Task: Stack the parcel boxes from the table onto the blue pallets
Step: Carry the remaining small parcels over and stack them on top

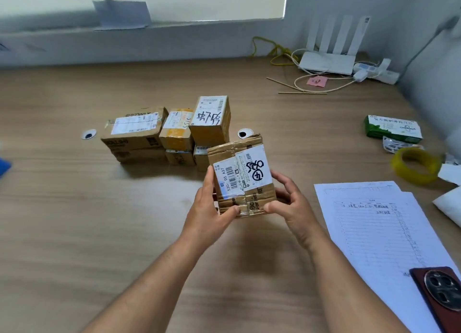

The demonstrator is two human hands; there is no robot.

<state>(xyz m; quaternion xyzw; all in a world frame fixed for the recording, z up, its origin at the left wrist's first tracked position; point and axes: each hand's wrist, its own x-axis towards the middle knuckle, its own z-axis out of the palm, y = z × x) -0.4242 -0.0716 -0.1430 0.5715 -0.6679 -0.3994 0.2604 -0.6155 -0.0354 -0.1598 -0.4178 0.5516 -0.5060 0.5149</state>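
Parcel box (240,175) between both hands (209,204) (293,206)

head view, downward over near table (74,233)

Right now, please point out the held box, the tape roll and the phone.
held box (245,173): head view, its white label.
tape roll (412,177): head view, its near yellow wall.
phone (442,289): head view, its camera bump.

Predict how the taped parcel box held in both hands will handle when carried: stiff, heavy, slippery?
Probably light: the left hand and right hand hold the parcel box up between thumbs and fingers. It is likely somewhat soft, since its cardboard edges look creased and worn. The glossy tape and label may be slightly slick to grip.
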